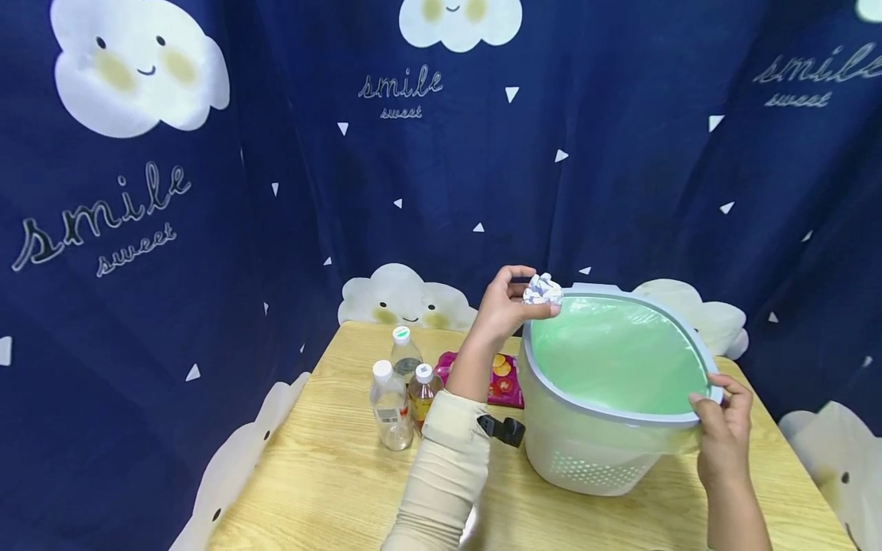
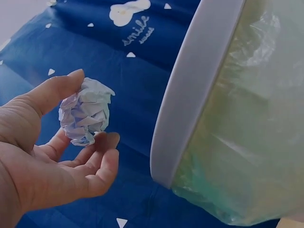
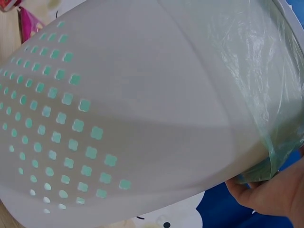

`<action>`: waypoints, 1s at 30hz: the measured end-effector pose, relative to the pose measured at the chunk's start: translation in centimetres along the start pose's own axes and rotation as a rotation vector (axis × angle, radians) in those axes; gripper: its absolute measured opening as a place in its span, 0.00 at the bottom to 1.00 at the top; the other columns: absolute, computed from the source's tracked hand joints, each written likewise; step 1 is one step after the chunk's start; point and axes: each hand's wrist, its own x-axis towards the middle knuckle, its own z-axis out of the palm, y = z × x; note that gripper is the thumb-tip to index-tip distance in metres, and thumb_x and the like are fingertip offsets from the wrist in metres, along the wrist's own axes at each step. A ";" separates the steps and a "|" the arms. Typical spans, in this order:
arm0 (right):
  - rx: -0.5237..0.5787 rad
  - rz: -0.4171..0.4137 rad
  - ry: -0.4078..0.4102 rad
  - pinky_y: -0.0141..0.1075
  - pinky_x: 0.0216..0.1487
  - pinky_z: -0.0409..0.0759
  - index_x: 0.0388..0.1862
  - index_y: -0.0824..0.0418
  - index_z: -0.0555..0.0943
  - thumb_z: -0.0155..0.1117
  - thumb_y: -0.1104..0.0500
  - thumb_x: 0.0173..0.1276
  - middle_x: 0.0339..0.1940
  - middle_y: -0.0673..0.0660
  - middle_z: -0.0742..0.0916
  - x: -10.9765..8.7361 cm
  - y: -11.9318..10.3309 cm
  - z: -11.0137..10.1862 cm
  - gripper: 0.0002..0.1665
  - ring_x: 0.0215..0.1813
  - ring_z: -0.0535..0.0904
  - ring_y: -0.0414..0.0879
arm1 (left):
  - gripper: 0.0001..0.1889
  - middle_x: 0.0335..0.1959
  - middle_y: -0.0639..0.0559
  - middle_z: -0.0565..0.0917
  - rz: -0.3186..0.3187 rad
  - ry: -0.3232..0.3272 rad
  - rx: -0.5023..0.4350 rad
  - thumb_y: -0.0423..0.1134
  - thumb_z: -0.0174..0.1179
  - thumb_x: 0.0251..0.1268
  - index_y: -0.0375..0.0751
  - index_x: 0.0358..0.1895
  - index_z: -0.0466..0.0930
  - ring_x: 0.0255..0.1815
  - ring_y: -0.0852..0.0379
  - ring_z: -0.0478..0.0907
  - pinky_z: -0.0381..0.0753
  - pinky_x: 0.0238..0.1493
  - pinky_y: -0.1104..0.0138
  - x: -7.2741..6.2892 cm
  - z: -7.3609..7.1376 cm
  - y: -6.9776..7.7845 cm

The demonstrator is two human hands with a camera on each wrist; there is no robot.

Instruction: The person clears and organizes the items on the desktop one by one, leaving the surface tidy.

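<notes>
Wood-grain table (image 1: 310, 474). On it: bag-lined plastic wastebasket (image 1: 568, 425); left of wastebasket, front clear bottle (image 1: 390, 405), rear clear bottle (image 1: 406, 353), amber-liquid bottle (image 1: 422, 392); just beside wastebasket, same side, magenta snack packet (image 1: 507, 385).

Curtain (image 1: 448, 176), upper area of the head frame: dark blue, printed with white, yellow-cheeked clouds (image 1: 138, 99), white triangles (image 1: 511, 93) and pale lettering (image 1: 401, 83). Table (image 1: 310, 474), lower area: light yellow wood grain. Bin (image 1: 540, 436), right of centre: whitish body with a grid of small flower-shaped holes (image 3: 68, 99) showing green; rim (image 1: 596, 289) pale blue-grey. Bag (image 1: 613, 352): translucent green. Paper ball (image 1: 542, 291): white, violet tints. Sleeve (image 1: 448, 459), bottom centre: cream. Packet (image 1: 506, 389), centre: magenta.
</notes>
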 end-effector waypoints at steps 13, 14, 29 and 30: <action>-0.010 -0.009 0.008 0.24 0.28 0.75 0.48 0.56 0.68 0.43 0.76 0.63 0.40 0.60 0.70 -0.3 0.1 0.3 0.21 0.31 0.76 0.39 | 0.35 0.33 0.51 0.80 -0.060 0.009 0.016 0.26 0.74 0.39 0.44 0.56 0.71 0.30 0.58 0.78 0.78 0.32 0.67 1.8 1.4 0.7; -0.015 -0.010 0.010 0.24 0.28 0.75 0.48 0.56 0.68 0.42 0.76 0.63 0.40 0.60 0.70 -0.3 0.1 0.3 0.21 0.31 0.76 0.39 | 0.35 0.32 0.51 0.80 -0.061 0.011 0.013 0.25 0.73 0.38 0.43 0.56 0.71 0.30 0.58 0.78 0.78 0.32 0.67 1.9 1.5 0.8; -0.035 -0.019 -0.005 0.23 0.30 0.75 0.50 0.56 0.68 0.43 0.75 0.62 0.41 0.61 0.69 -0.3 -0.3 0.2 0.21 0.33 0.76 0.39 | 0.29 0.34 0.50 0.79 -0.129 -0.064 0.073 0.26 0.73 0.39 0.45 0.49 0.75 0.31 0.58 0.76 0.76 0.33 0.68 4.1 3.6 2.0; -0.035 -0.019 -0.007 0.23 0.30 0.75 0.50 0.56 0.68 0.43 0.75 0.62 0.41 0.61 0.70 -0.3 -0.3 0.3 0.21 0.33 0.76 0.39 | 0.29 0.33 0.50 0.78 -0.134 -0.065 0.073 0.26 0.73 0.39 0.45 0.49 0.76 0.30 0.58 0.76 0.76 0.33 0.68 4.2 3.7 2.0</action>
